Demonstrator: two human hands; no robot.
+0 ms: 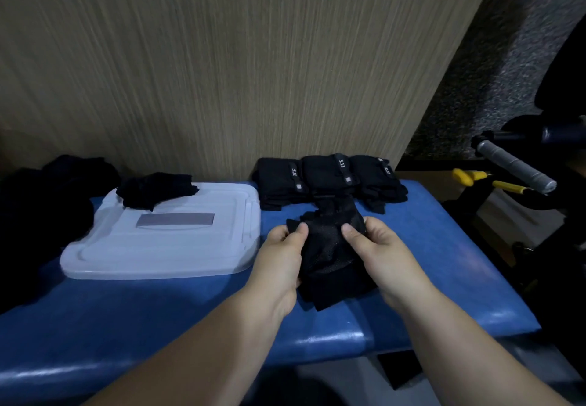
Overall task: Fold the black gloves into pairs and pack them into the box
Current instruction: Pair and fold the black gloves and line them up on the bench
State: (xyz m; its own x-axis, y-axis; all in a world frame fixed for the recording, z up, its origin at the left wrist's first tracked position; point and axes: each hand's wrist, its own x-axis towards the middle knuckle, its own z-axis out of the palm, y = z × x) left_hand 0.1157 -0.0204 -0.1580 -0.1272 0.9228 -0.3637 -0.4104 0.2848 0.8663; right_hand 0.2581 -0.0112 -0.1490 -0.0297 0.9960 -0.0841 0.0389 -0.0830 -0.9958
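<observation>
Your left hand (282, 256) and right hand (377, 253) each pinch the black glove (329, 247) between them, thumbs pressed on top and fingers curled beneath, so the fabric stays flat and taut, probably for the fold. It hangs just over the blue tabletop (158, 310), low enough to lay down without losing its shape. Just beyond your fingertips sits a row of folded gloves (326, 177), kept close so that finished pairs gather in one spot. Off your left hand lies the white box lid (158, 247), a loose glove (155, 190) on its far edge; packing looks not yet begun.
</observation>
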